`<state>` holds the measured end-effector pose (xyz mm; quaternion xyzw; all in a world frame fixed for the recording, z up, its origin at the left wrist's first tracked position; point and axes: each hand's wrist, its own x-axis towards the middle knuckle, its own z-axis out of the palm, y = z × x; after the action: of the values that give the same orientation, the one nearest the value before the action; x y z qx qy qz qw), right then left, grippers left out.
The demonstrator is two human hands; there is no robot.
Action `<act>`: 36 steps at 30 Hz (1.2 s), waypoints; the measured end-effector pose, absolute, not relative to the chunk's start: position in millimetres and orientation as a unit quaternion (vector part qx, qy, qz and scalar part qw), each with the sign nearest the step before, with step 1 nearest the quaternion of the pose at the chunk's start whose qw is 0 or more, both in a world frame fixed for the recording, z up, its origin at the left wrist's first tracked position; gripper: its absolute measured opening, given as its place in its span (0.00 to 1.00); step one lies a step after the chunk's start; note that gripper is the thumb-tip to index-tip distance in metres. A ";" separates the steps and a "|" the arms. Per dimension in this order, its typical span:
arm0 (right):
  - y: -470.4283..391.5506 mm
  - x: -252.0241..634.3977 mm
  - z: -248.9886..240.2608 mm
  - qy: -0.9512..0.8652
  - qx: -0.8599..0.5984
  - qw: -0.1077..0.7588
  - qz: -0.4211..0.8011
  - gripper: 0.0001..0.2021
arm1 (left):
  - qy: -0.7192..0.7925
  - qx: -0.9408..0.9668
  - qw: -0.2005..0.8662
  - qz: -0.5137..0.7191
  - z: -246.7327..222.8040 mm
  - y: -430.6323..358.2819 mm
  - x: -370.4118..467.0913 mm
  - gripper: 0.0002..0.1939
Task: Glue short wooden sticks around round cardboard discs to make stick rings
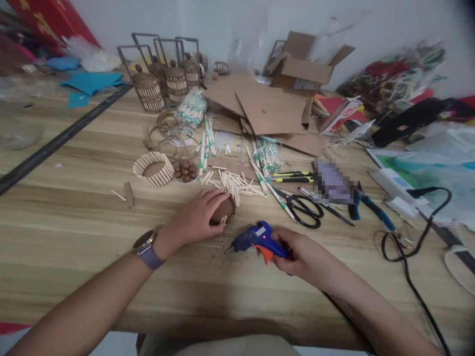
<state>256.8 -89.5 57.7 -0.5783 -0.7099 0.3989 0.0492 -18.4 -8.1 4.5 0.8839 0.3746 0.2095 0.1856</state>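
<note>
My left hand [198,215] wraps its fingers round the near-left side of a round brown cardboard piece [224,210]; a short stick stands at the piece's inner edge by my thumb. My right hand [293,249] grips a blue glue gun [260,237] with an orange trigger and a lit red light. Its nozzle points left, just below the cardboard piece, not touching it. A loose pile of short wooden sticks [233,184] lies beyond my left hand. Farther left sits a ring of upright sticks on a round base [153,169], beside a dish of brown balls [186,171].
Black scissors [306,210], pliers [374,210] and a black cable [404,262] lie to the right. Cardboard sheets [267,111] and an open box [304,69] are behind. Several handled stick-covered containers [148,91] stand at the back left, near a long dark bar [67,133].
</note>
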 end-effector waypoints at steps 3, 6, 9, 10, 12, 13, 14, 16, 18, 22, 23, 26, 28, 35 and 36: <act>-85.4 265.1 59.8 -0.630 -0.584 0.109 0.500 0.06 | 0.372 0.882 0.196 0.212 3.9 -7.4 -19.2 0.37; -82.8 267.8 59.8 -0.546 -0.597 0.175 0.561 0.11 | 0.372 0.882 0.196 0.215 3.4 -7.0 -19.1 0.38; -78.0 265.9 56.9 -0.489 -0.590 0.216 0.605 0.13 | 0.369 0.884 0.191 0.214 3.7 -7.2 -18.4 0.38; -75.6 264.7 55.6 -0.482 -0.579 0.223 0.619 0.13 | 0.368 0.885 0.189 0.214 4.0 -7.3 -18.2 0.38; -70.5 262.4 53.0 -0.485 -0.560 0.231 0.631 0.16 | 0.371 0.884 0.184 0.215 4.6 -7.6 -17.9 0.37; -68.3 261.4 51.8 -0.497 -0.557 0.230 0.624 0.17 | 0.372 0.884 0.183 0.215 4.9 -7.7 -17.8 0.37; -66.7 260.5 50.9 -0.517 -0.558 0.225 0.609 0.17 | 0.372 0.884 0.183 0.213 5.1 -7.8 -17.7 0.37; -65.6 259.0 50.0 -0.570 -0.560 0.210 0.564 0.17 | 0.371 0.885 0.185 0.211 5.2 -7.9 -17.7 0.38; -66.8 257.3 50.1 -0.620 -0.550 0.204 0.521 0.15 | 0.370 0.885 0.185 0.213 5.0 -7.9 -17.7 0.38; -71.6 252.2 51.3 -0.669 -0.533 0.207 0.476 0.14 | 0.374 0.885 0.181 0.212 4.7 -7.9 -17.8 0.38; -72.7 250.7 51.3 -0.676 -0.531 0.207 0.467 0.13 | 0.374 0.885 0.180 0.212 4.7 -7.9 -17.8 0.38; -75.3 246.6 49.7 -0.695 -0.528 0.207 0.442 0.11 | 0.373 0.885 0.181 0.212 5.1 -7.8 -17.8 0.37; -76.7 244.7 47.5 -0.707 -0.525 0.210 0.425 0.10 | 0.371 0.885 0.183 0.211 5.3 -7.9 -17.9 0.37; -79.0 241.7 42.3 -0.740 -0.513 0.226 0.372 0.12 | 0.373 0.883 0.182 0.218 4.7 -8.5 -18.4 0.37; -79.1 241.3 42.2 -0.741 -0.515 0.226 0.367 0.11 | 0.372 0.884 0.181 0.218 4.5 -8.5 -18.3 0.37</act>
<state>241.3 -79.1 42.2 -0.5153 -0.7407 0.3672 0.2256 -18.3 -8.5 4.5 0.8837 0.3721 0.2184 0.1811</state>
